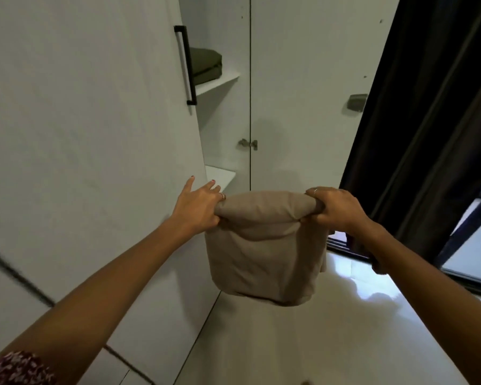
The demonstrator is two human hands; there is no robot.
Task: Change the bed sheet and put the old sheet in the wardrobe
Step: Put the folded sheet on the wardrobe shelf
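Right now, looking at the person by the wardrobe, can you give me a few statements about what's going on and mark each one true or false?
1. Both hands hold the folded beige sheet. True: the left hand and right hand grip its two upper ends.
2. The sheet lies on a wardrobe shelf. False: it hangs in the air in front of the open wardrobe.
3. A dark green folded item sits on the upper shelf. True.
4. The wardrobe door is closed. False: it stands open, with shelves showing.
5. A dark curtain hangs on the right. True.
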